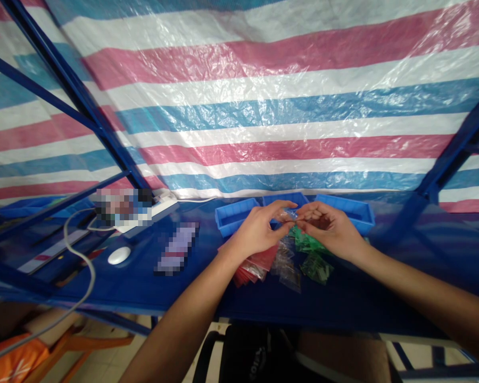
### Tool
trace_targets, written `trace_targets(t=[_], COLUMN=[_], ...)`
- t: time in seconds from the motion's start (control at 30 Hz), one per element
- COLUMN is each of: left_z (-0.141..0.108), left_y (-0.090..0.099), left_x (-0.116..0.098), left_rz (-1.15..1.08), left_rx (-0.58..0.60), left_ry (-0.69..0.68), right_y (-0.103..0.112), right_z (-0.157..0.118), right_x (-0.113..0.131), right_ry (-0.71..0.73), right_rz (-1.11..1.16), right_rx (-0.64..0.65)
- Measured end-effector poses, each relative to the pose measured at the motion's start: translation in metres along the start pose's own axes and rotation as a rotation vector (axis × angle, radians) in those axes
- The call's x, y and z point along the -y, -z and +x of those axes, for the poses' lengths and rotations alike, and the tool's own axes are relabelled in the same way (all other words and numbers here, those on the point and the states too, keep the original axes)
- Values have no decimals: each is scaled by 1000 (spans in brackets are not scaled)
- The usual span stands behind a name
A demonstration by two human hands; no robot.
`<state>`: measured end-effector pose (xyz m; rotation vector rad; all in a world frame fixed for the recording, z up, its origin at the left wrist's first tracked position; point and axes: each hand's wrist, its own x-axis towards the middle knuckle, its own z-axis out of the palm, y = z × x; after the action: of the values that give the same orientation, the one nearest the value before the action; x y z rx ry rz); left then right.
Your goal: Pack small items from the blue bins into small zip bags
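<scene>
My left hand (262, 226) and my right hand (330, 227) meet above the blue table. Between their fingertips is a small clear plastic bag (288, 214), pinched by both. Beneath my left hand lies a stack of red bags (256, 264). Clear bags (286, 264) are piled beside it, between the hands. Green bags (306, 242) lie partly under my right hand, with darker green ones (317, 267) nearer the front. Behind the hands stand three blue bins, a left one (237, 216), a middle one (285, 200) and a right one (349, 213), partly covered by my hands.
A white oval object (119, 255) and a blurred-out flat item (177, 248) lie on the table's left. A white power strip (159, 210) and grey cable (91, 276) are beyond. Blue frame posts flank the striped sheet (279, 117). Someone in orange (18, 359) is at the lower left.
</scene>
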<state>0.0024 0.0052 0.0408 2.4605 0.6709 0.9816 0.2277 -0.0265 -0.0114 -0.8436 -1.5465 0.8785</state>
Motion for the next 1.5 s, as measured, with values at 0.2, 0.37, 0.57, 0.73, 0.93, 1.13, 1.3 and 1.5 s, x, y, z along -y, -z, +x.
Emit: trace_targets(t=[0.2, 0.37, 0.57, 0.73, 0.93, 1.13, 1.3, 1.5], left_z=[-1, 0, 0, -1, 0, 0, -1, 1], left_y=[0, -3, -5, -5, -4, -1, -2, -6], left_x=[0, -1, -6, -4, -2, -1, 1, 2], left_rz=[-18, -5, 60, 77, 83, 50, 86, 96], left_rx=[9, -2, -14, -24, -55, -22, 44, 11], left_ry=[5, 3, 2, -37, -27, 18, -11, -101], right_y=[-3, -5, -8, -9, -6, -5, -5, -1], right_z=[-2, -3, -6, -8, -5, -4, -3, -3], right_x=[3, 5, 5, 3, 5, 7, 5, 4], right_ry=[23, 47, 85, 91, 87, 6, -17, -17], right_rz=[-65, -97, -166, -182, -178, -124, -51, -46], right_rx=[-32, -1, 36, 58, 43, 16, 21, -16])
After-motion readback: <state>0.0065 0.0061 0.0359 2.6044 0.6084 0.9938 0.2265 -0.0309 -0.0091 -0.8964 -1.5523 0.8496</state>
